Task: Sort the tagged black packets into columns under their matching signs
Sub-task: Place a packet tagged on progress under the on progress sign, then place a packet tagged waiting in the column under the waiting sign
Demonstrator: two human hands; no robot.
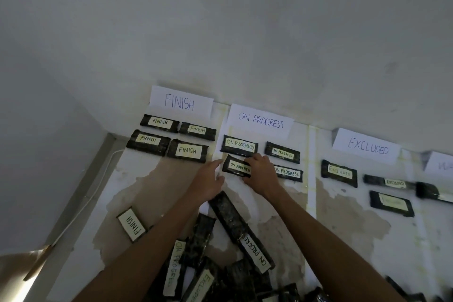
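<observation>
A black packet tagged ON PROGRESS (237, 166) lies tilted under the ON PROGRESS sign (261, 120), in the second row. My right hand (261, 171) holds its right end with curled fingers. My left hand (209, 181) touches its left end with straight fingers. Three more ON PROGRESS packets (239, 146) lie around it. Several FINISH packets (187, 151) sit under the FINISH sign (180, 103). Three EXCLUDED packets (339, 173) lie under the EXCLUDED sign (367, 146).
A loose pile of unsorted black packets (228, 270) lies near me between my forearms. A single FINISH packet (132, 227) lies apart at the left. A fourth sign (441, 165) is cut off at the right edge. A white cable (81, 203) runs along the left wall.
</observation>
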